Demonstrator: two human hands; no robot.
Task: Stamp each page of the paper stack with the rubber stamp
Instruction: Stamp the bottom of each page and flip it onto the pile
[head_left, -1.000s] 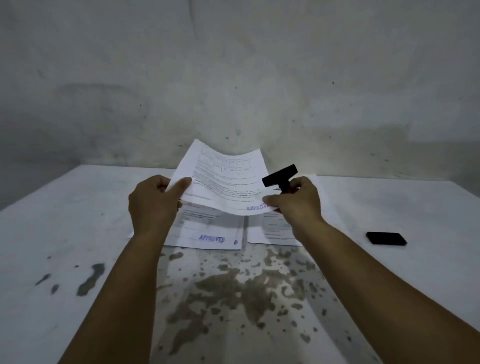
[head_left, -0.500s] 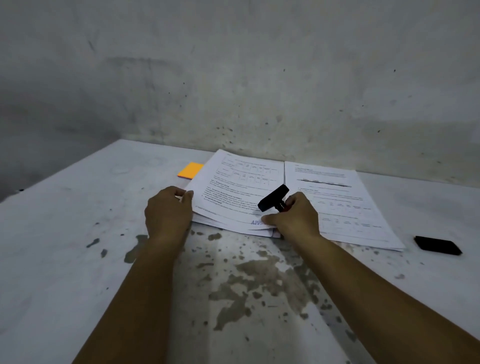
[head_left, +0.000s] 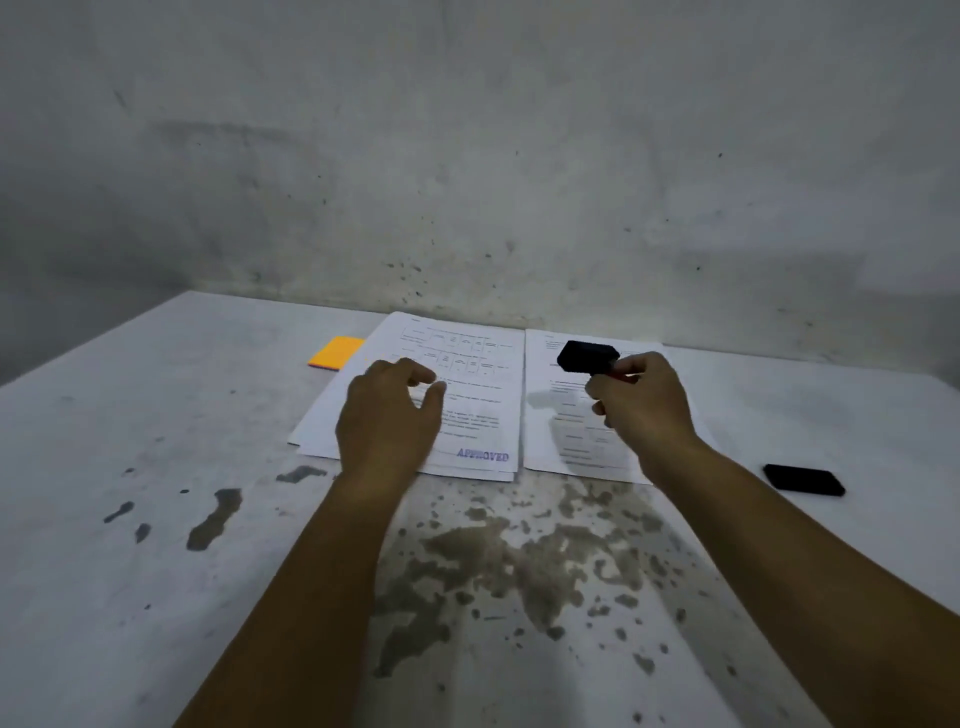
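We look down at a stained white table (head_left: 156, 441) set against a grey wall (head_left: 467, 156), our two bare forearms reaching toward two piles of printed pages. Our left hand (head_left: 387, 415) hovers over the stamped pile (head_left: 483, 405) on the left, fingers loosely curved and spread, gripping nothing; whether the fingertips touch the top sheet we cannot tell. A blue "APPROVED" mark (head_left: 483, 455) shows at that sheet's near right corner, just right of our left wrist. Our right hand (head_left: 639, 400) is raised above the second pile (head_left: 566, 421), which lies just beside the first, their long edges nearly meeting. In it we pinch the rubber stamp (head_left: 588, 356) by its handle between thumb and curled fingers, its black block tilted up and to the left, clear of the paper and casting a faint shadow on the page below. An orange sticky-note pad (head_left: 336, 352) lies at the far left of the pages, partly tucked under the stamped pile's edge. A flat black object (head_left: 803, 479), possibly the ink pad, rests on the table well to the right of our right wrist.
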